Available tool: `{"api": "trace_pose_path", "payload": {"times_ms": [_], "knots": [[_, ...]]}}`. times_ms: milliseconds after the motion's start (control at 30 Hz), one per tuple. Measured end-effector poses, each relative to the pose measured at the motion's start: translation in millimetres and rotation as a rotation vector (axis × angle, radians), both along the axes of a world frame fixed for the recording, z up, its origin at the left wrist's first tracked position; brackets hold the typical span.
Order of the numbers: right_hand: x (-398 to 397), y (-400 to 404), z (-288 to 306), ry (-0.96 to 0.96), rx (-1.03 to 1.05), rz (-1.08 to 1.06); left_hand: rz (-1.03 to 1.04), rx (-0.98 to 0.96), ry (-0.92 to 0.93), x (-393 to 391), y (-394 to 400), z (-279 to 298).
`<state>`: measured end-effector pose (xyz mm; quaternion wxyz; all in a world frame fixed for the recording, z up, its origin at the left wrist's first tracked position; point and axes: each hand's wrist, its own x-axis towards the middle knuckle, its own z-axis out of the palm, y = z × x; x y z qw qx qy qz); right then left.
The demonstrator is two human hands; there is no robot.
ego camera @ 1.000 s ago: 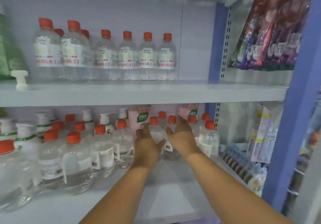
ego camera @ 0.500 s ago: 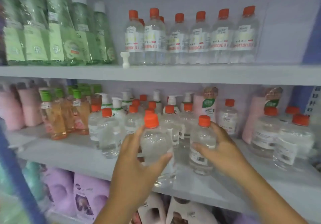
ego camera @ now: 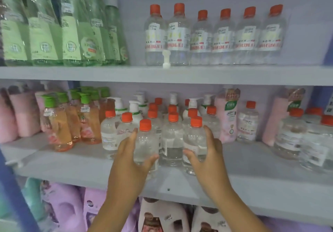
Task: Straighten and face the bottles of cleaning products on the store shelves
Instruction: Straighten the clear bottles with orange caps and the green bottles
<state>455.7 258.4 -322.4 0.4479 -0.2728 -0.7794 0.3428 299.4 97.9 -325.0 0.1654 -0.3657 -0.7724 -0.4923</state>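
- My left hand grips a clear plastic bottle with an orange screw cap; the fingers curl round its left side and the thumb crosses its front, low.
- My right hand holds a second clear orange-capped bottle the same way, thumb in front and fingers behind its right side.
- Both bottles stand upright at the front edge of the grey middle shelf, with a third clear bottle between them. I judge I hold them like this to make one even front row.
- Their labels do not face me clearly, so I think turning is not yet done.
- Behind them stands a crowd of the same bottles and white pump bottles; peach bottles with green caps are at the left.
- On the upper shelf, tall green bottles and a neat row of clear bottles stand; a small white pump part stands loose at the edge.
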Motion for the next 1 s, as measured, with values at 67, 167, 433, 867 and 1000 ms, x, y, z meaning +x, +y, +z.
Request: {"api": "trace_pose_path", "payload": {"times_ms": [67,167,433,867,1000], "knots": [[-3.3,2.2,-2.9,-0.017,0.007,-0.011,0.073,-0.059,0.144,-6.3,4.9,1.2],[-4.8,3.7,-2.4,-0.011,-0.019,0.011,0.03,-0.063,0.065,-2.2,10.7,2.3],[96.6,67.6,-2.7,0.182,-0.052,-0.138,-0.306,0.297,0.058,98.7,56.5,-5.8],[232.5,226.9,-14.2,0.104,-0.095,-0.417,-0.835,-0.127,-0.506,226.1,325.3,33.8],[236.2,235.8,-22.0,0.135,-0.11,-0.416,-0.777,-0.089,-0.421,235.9,354.7,21.7]]}}
